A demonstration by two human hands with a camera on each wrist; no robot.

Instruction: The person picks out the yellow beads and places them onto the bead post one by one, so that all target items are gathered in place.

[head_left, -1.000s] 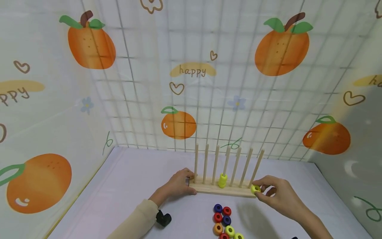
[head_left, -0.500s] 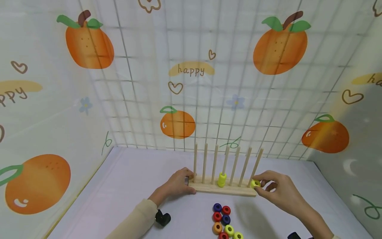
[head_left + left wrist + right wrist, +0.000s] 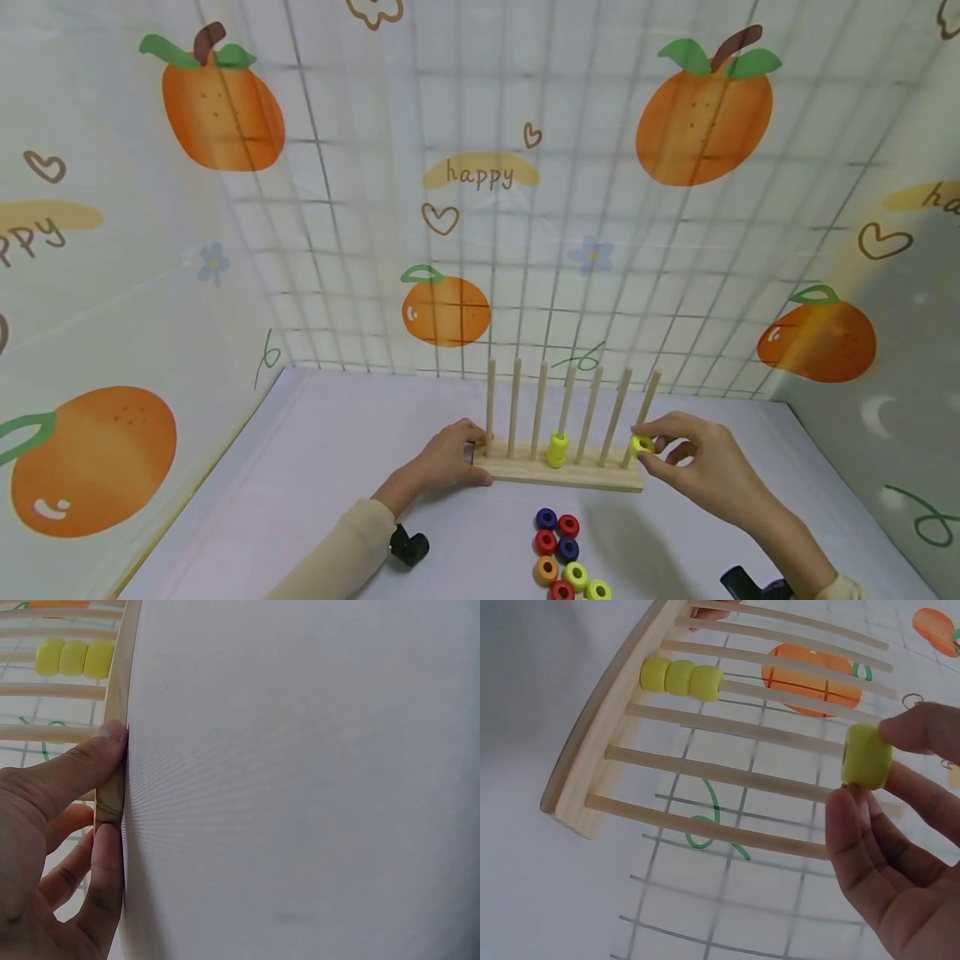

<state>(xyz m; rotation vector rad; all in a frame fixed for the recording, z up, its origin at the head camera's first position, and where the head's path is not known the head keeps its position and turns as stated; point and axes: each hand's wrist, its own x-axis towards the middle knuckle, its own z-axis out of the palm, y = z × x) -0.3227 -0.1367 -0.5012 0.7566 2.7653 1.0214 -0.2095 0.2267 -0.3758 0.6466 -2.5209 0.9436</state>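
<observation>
A wooden peg rack with several upright pegs stands on the white table. Three yellow beads are stacked on its middle peg. At the rack's left end my left hand grips the base, thumb along the front edge and fingers around the end. My right hand pinches another yellow bead between thumb and fingertips, near the rightmost peg in the head view. In the right wrist view the bead is held close to the pegs' upper ends; whether it touches one I cannot tell.
Loose beads in blue, red, orange and yellow lie in front of the rack. Black wrist devices sit at the left wrist and right wrist. A printed curtain hangs behind the table.
My right hand has lifted the yellow bead a little, from beside the rack's right end up along the rightmost peg. The left hand keeps its grip on the base.
</observation>
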